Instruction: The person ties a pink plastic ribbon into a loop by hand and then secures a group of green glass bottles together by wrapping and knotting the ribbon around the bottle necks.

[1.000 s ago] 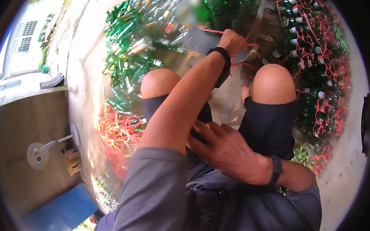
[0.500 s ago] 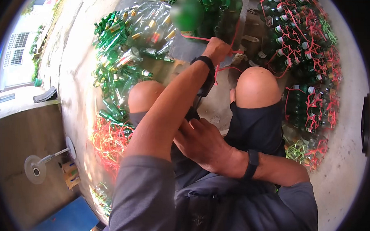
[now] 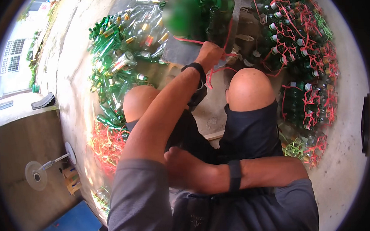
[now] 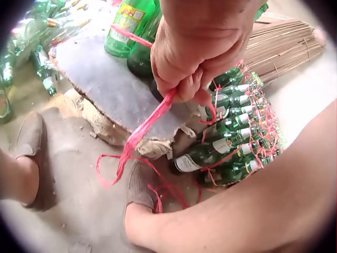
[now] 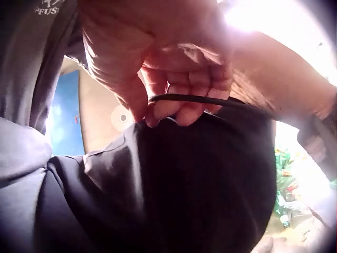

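Note:
My left hand grips a red plastic strip beside green bottles standing on a grey slab. The strip runs round the bottles, and a loose length hangs below the fist. Low over the lap, my right hand pinches a thin dark strip between thumb and fingers, above the dark shorts. The far end of that dark strip passes toward the left forearm, and what it joins cannot be made out.
Loose bottles and a red strip pile lie at the left. Bottles bound with red strips stand at the right. Both knees flank the slab. A fan and a blue panel are at the lower left.
The head view has shifted, so the scene sits further left. My right hand has drawn back lower toward the waist, its fingers more curled. My left hand still grips the red strip.

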A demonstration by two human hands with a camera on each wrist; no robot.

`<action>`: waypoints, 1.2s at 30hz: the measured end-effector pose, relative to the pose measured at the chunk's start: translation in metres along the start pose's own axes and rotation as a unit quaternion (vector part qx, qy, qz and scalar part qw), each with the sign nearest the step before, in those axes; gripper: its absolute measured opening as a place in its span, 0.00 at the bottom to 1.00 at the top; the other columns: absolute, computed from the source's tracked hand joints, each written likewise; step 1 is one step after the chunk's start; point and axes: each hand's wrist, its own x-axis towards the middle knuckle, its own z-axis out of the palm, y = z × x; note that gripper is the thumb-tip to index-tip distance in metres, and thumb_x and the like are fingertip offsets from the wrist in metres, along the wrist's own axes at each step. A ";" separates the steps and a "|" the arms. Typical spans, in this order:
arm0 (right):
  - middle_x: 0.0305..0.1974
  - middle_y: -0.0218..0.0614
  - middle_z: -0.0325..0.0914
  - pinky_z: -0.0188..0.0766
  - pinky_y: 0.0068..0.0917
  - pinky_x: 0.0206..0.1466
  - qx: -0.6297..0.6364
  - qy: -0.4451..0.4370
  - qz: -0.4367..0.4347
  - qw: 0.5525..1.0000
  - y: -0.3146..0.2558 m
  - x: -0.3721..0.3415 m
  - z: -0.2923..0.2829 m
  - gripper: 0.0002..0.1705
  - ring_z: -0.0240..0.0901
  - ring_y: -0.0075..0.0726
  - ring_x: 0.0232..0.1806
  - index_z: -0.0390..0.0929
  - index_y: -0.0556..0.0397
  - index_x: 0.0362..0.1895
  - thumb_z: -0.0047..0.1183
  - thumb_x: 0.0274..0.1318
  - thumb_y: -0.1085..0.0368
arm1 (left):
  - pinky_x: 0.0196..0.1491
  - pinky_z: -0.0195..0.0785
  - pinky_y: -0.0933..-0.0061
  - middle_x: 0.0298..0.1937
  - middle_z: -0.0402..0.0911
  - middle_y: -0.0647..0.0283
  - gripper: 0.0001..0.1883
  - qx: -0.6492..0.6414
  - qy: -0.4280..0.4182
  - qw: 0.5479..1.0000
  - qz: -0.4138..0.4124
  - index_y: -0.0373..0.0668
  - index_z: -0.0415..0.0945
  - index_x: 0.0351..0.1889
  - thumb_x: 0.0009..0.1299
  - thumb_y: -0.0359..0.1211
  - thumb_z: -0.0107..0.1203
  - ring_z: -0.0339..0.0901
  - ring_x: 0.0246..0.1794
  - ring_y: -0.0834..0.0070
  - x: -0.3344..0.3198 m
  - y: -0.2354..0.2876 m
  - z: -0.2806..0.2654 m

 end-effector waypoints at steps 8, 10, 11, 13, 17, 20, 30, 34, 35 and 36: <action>0.32 0.34 0.80 0.68 0.34 0.45 0.096 0.072 -0.059 0.991 -0.025 0.036 0.036 0.06 0.79 0.39 0.43 0.85 0.49 0.30 0.59 0.51 0.62 | 0.36 0.78 0.71 0.37 0.88 0.62 0.15 -0.087 -0.087 0.987 -0.105 0.41 0.86 0.42 0.58 0.24 0.55 0.86 0.35 0.67 0.000 0.012 -0.007; 0.33 0.35 0.80 0.69 0.35 0.47 0.122 0.072 -0.071 0.987 -0.029 0.036 0.040 0.06 0.79 0.39 0.44 0.85 0.49 0.31 0.58 0.52 0.63 | 0.35 0.78 0.71 0.36 0.88 0.62 0.15 -0.104 -0.073 0.987 -0.100 0.40 0.86 0.41 0.57 0.24 0.54 0.86 0.34 0.67 -0.004 0.012 -0.004; 0.33 0.35 0.80 0.69 0.35 0.48 0.136 0.072 -0.074 0.985 -0.031 0.036 0.042 0.06 0.79 0.40 0.44 0.85 0.49 0.31 0.58 0.52 0.63 | 0.35 0.78 0.70 0.36 0.88 0.61 0.15 -0.120 -0.058 0.986 -0.096 0.40 0.86 0.41 0.57 0.23 0.54 0.86 0.34 0.66 -0.004 0.012 -0.004; 0.34 0.36 0.81 0.69 0.36 0.49 0.164 0.070 -0.082 0.981 -0.033 0.032 0.045 0.06 0.78 0.41 0.45 0.85 0.49 0.33 0.58 0.52 0.63 | 0.29 0.74 0.72 0.30 0.84 0.63 0.11 -0.265 -0.033 0.946 -0.182 0.42 0.87 0.38 0.61 0.24 0.56 0.82 0.27 0.71 -0.002 0.010 0.005; 0.35 0.37 0.82 0.69 0.37 0.52 0.230 0.063 -0.087 0.967 -0.027 0.018 0.048 0.07 0.78 0.42 0.47 0.85 0.50 0.35 0.57 0.52 0.64 | 0.24 0.70 0.73 0.24 0.82 0.64 0.07 -0.202 -0.023 0.970 -0.137 0.43 0.88 0.35 0.66 0.26 0.58 0.78 0.20 0.75 -0.005 0.011 0.008; 0.37 0.38 0.82 0.69 0.38 0.54 0.270 0.063 -0.087 0.957 -0.023 0.008 0.051 0.08 0.78 0.43 0.48 0.85 0.50 0.36 0.57 0.52 0.65 | 0.40 0.78 0.65 0.34 0.86 0.56 0.12 -0.095 -0.037 0.993 -0.053 0.41 0.86 0.37 0.58 0.23 0.53 0.85 0.36 0.60 -0.007 0.007 0.006; 0.39 0.41 0.83 0.69 0.39 0.61 0.143 0.122 -0.042 0.981 -0.007 -0.035 0.024 0.12 0.77 0.45 0.52 0.85 0.50 0.40 0.56 0.51 0.66 | 0.24 0.69 0.67 0.24 0.84 0.62 0.12 -0.243 0.072 0.965 -0.073 0.38 0.85 0.29 0.72 0.28 0.52 0.78 0.20 0.75 -0.011 0.010 0.017; 0.36 0.35 0.81 0.69 0.35 0.53 -0.055 -0.028 -0.036 0.997 0.008 -0.049 -0.066 0.09 0.77 0.36 0.45 0.84 0.47 0.33 0.58 0.45 0.63 | 0.22 0.63 0.69 0.22 0.80 0.62 0.12 -0.529 0.121 0.786 -0.296 0.36 0.84 0.26 0.70 0.31 0.57 0.72 0.18 0.75 -0.013 0.023 0.012; 0.34 0.33 0.79 0.68 0.34 0.50 -0.058 0.028 -0.020 0.998 0.012 -0.051 -0.061 0.08 0.76 0.36 0.43 0.83 0.48 0.33 0.57 0.46 0.63 | 0.22 0.61 0.69 0.21 0.79 0.61 0.12 -0.590 0.110 0.714 -0.361 0.35 0.84 0.26 0.70 0.32 0.58 0.70 0.18 0.74 -0.016 0.033 0.001; 0.33 0.31 0.78 0.67 0.34 0.48 -0.062 0.084 -0.004 0.995 0.016 -0.053 -0.059 0.08 0.76 0.35 0.42 0.83 0.49 0.33 0.57 0.46 0.63 | 0.22 0.61 0.69 0.21 0.79 0.61 0.12 -0.591 0.108 0.714 -0.360 0.35 0.84 0.26 0.70 0.32 0.58 0.70 0.18 0.74 -0.017 0.036 0.001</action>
